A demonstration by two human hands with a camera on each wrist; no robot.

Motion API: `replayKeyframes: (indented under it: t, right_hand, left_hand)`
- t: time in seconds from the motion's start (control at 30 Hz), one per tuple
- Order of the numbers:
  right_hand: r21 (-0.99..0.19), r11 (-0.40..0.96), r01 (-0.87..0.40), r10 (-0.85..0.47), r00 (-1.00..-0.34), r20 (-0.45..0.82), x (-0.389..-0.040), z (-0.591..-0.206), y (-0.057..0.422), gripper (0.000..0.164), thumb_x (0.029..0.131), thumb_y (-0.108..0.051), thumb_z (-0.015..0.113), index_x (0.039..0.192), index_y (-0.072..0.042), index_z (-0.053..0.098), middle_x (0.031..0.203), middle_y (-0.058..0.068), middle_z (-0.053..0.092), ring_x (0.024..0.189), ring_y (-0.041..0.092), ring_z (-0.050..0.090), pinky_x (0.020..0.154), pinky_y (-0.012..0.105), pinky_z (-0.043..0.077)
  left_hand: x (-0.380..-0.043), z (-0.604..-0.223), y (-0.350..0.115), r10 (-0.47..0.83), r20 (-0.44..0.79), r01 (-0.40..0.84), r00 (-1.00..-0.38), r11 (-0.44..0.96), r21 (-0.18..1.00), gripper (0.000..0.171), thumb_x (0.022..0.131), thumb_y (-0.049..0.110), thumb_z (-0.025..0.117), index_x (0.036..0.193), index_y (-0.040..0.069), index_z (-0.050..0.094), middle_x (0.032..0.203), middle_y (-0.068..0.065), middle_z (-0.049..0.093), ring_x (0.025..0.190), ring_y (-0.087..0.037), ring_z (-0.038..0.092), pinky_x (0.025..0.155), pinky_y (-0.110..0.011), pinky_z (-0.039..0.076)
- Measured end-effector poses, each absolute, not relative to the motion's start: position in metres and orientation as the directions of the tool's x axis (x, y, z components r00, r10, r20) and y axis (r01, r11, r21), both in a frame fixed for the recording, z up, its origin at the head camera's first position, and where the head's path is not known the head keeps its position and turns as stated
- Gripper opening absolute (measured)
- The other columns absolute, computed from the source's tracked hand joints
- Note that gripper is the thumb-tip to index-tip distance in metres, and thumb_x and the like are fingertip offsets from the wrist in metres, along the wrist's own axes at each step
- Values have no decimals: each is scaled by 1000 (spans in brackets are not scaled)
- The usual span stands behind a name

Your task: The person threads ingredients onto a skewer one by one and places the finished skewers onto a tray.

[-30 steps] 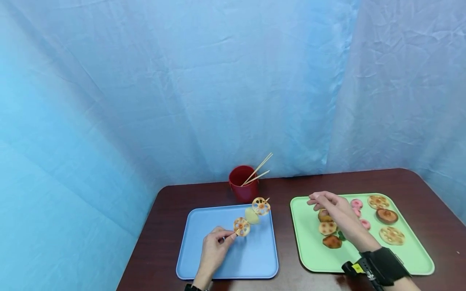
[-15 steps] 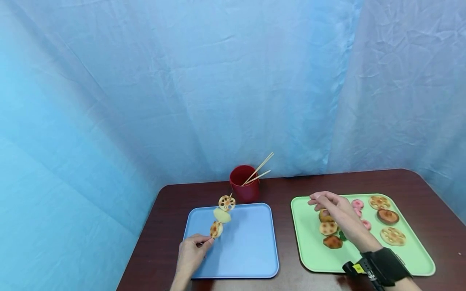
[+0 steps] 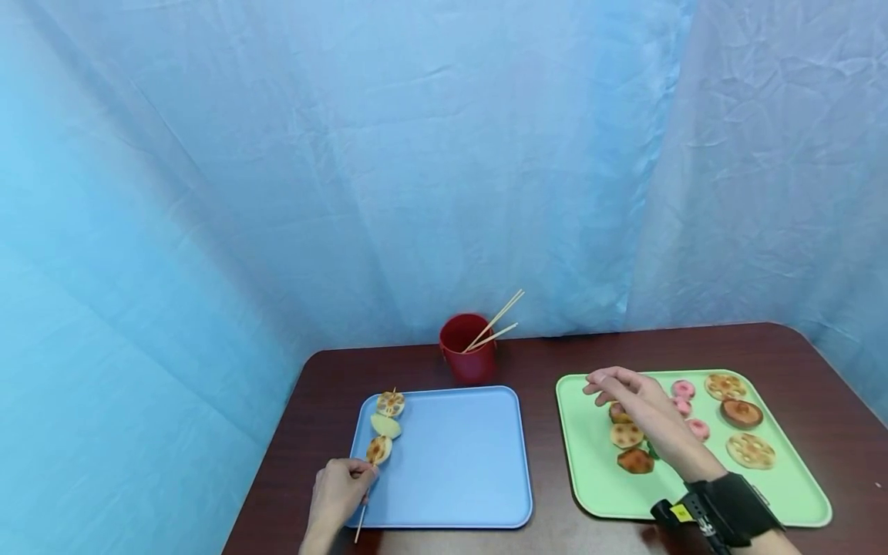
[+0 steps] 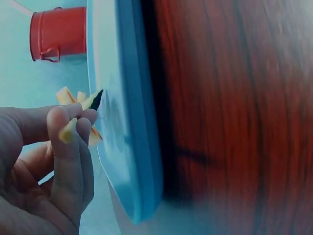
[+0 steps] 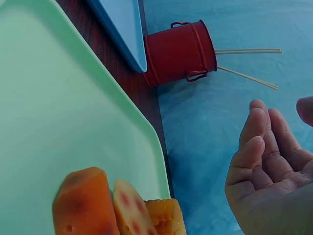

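Note:
My left hand (image 3: 336,493) pinches the lower part of a skewer (image 3: 361,524) between thumb and fingers, over the left side of the blue tray (image 3: 458,462). Threaded on it are two lotus root slices (image 3: 391,404) with a pale green slice (image 3: 385,425) between them. The skewer's bare end sticks out below the hand, past the tray's near edge. Over the green tray (image 3: 583,478) hovers my right hand (image 3: 641,405), fingers loosely bent and nothing held. Under and beside it lie a dark orange piece (image 5: 85,205), a spotted pale slice (image 5: 129,208) and a yellow corn-like piece (image 5: 165,215).
Behind the blue tray stands a red bucket (image 3: 468,362) with several thin sticks (image 3: 496,316) leaning out of it. Pink rings (image 3: 683,388), a mushroom-like brown slice (image 3: 741,413) and more lotus root slices (image 3: 751,451) lie on the green tray's right side. A blue curtain hangs behind the table.
My left hand has carried the loaded skewer leftward and down to the blue tray's left side, turning it more upright in view. The right hand has stayed in place.

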State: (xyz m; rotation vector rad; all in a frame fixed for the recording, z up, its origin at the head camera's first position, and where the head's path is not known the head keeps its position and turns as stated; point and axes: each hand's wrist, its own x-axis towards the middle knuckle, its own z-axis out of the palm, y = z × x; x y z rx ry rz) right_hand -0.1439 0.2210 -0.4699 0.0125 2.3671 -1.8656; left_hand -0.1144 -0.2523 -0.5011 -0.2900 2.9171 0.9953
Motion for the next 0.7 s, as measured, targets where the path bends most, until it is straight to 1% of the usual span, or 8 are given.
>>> replayKeyframes:
  t: [0.13, 0.27, 0.33, 0.5, 0.63, 0.7]
  right_hand:
    - [-967, 234, 97, -70, -991, -116, -144, -470, 220, 54, 105, -52, 53, 132, -6, 62, 124, 15, 68, 107, 27, 63, 87, 39, 55]
    - [-967, 234, 98, -69, -991, -117, -144, -471, 220, 54, 105, -52, 54, 134, -7, 62, 124, 15, 68, 105, 27, 62, 85, 38, 55]
    - [-966, 243, 93, -68, -991, -113, -143, -471, 220, 55, 105, -53, 53, 134, -7, 62, 124, 14, 68, 105, 27, 62, 85, 38, 55]
    - [-960, 268, 86, -64, -992, -107, -143, -473, 222, 56, 105, -53, 52, 136, -6, 61, 125, 14, 68, 106, 25, 64, 85, 40, 54]
    - [-958, 271, 91, -63, -992, -112, -143, -473, 221, 58, 105, -53, 52, 136, -5, 60, 125, 14, 68, 105, 24, 64, 86, 41, 54]
    - [-957, 274, 94, -61, -991, -115, -143, -472, 221, 58, 105, -53, 52, 136, -4, 61, 125, 14, 68, 105, 24, 64, 86, 41, 55]
  left_hand:
    - [-118, -503, -256, -161, -96, -187, -982, 793, 579, 7, 88, 10, 77, 84, 5, 79, 54, 3, 62, 47, -11, 58, 51, -31, 44]
    - [-122, -504, -261, -153, -102, -184, -983, 810, 557, 7, 88, 10, 77, 84, 6, 79, 54, 4, 62, 48, -11, 59, 52, -31, 43]
    - [-123, -505, -263, -157, -116, -195, -981, 812, 550, 10, 89, 10, 76, 79, 8, 77, 52, 4, 61, 48, -11, 59, 50, -30, 41]
    - [-123, -507, -266, -165, -153, -222, -974, 811, 542, 25, 89, 11, 75, 65, 12, 68, 49, 5, 56, 47, -13, 55, 47, -27, 34]
    - [-122, -507, -269, -157, -181, -232, -971, 804, 547, 27, 90, 14, 76, 65, 12, 68, 50, 3, 57, 47, -14, 53, 47, -27, 35]
    - [-121, -506, -269, -159, -184, -236, -970, 804, 545, 24, 90, 17, 76, 68, 11, 70, 52, 2, 58, 48, -14, 55, 47, -28, 38]
